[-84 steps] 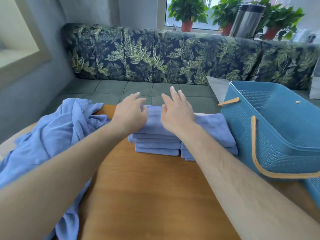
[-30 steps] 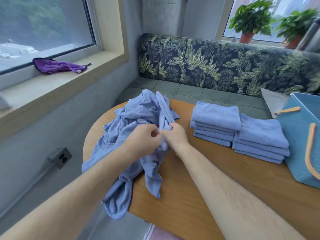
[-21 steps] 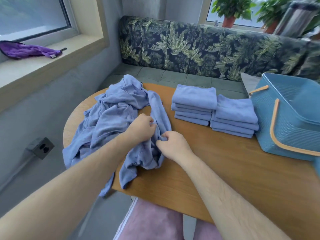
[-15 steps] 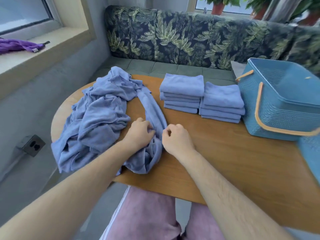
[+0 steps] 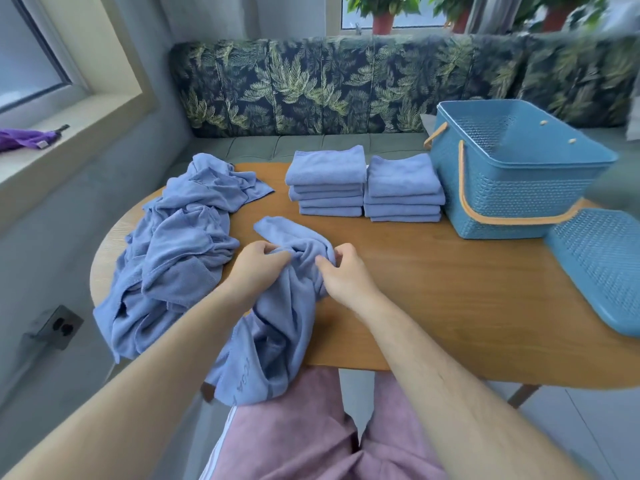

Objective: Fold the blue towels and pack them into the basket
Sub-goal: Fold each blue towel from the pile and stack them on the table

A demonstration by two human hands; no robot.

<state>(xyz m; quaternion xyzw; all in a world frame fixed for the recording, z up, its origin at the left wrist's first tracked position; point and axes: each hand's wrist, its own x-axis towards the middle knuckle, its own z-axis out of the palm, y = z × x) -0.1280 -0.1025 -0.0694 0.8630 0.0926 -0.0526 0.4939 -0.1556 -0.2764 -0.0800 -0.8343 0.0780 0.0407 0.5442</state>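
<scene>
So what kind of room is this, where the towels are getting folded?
Probably a home sitting nook, maybe a small lounge: a cushioned bench with a leaf-print back along the wall, potted plants at the window behind it, and a wooden table holding blue towels.

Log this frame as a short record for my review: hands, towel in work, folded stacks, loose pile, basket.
left hand: grips crumpled towel
right hand: pinches the same towel
towel state: unfolded, hanging over the table edge
folded stacks: two, side by side, left of basket
unfolded pile: table's left end
basket contents: no towels visible inside; lid off, beside it
</scene>
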